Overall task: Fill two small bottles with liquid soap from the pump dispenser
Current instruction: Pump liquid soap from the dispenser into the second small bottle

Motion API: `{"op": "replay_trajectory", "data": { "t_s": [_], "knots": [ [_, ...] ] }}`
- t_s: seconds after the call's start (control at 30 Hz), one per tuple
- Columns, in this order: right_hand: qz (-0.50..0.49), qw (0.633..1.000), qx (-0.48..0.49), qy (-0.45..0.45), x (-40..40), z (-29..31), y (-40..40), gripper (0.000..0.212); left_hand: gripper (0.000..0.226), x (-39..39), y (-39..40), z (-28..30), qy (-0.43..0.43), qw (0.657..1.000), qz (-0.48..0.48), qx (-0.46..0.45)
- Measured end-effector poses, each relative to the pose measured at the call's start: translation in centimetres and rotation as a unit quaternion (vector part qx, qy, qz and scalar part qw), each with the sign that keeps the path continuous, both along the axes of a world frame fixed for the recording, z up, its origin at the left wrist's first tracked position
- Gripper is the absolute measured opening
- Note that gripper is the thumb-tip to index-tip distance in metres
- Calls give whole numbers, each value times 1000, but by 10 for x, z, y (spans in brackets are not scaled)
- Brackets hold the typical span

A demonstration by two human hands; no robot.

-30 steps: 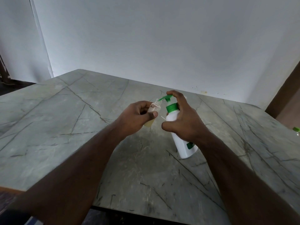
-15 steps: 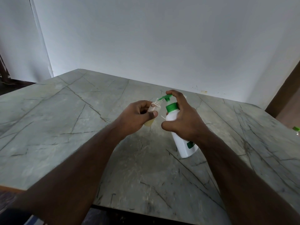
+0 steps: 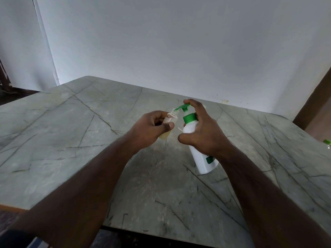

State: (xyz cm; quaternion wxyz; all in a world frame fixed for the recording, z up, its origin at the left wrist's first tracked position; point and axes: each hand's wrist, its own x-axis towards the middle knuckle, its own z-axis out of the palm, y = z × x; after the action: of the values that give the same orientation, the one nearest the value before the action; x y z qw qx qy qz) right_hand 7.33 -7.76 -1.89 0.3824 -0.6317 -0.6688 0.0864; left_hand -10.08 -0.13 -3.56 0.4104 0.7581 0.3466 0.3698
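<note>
One small bottle (image 3: 169, 125) gripped in left hand (image 3: 152, 130); one pump dispenser (image 3: 197, 140) gripped by right hand (image 3: 202, 133).

A grey veined marble table (image 3: 71, 140) stands against a plain white wall (image 3: 179, 42).

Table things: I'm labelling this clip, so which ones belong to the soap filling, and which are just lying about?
In use:
- small bottle, held in the left hand, mouth under the spout
- pump dispenser, gripped by the right hand, finger on the pump head

Lying about:
- green-topped item at the table's right edge, cut off by the frame; cannot tell what it is
</note>
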Motion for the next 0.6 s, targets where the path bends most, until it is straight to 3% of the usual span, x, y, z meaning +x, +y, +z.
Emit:
{"op": "replay_trajectory", "data": {
  "t_s": [0.6],
  "knots": [
    [3,1000,-5,0,0,0,0,98,35,-1,-1,0,-3,1000,-1,-1]
  ]
}}
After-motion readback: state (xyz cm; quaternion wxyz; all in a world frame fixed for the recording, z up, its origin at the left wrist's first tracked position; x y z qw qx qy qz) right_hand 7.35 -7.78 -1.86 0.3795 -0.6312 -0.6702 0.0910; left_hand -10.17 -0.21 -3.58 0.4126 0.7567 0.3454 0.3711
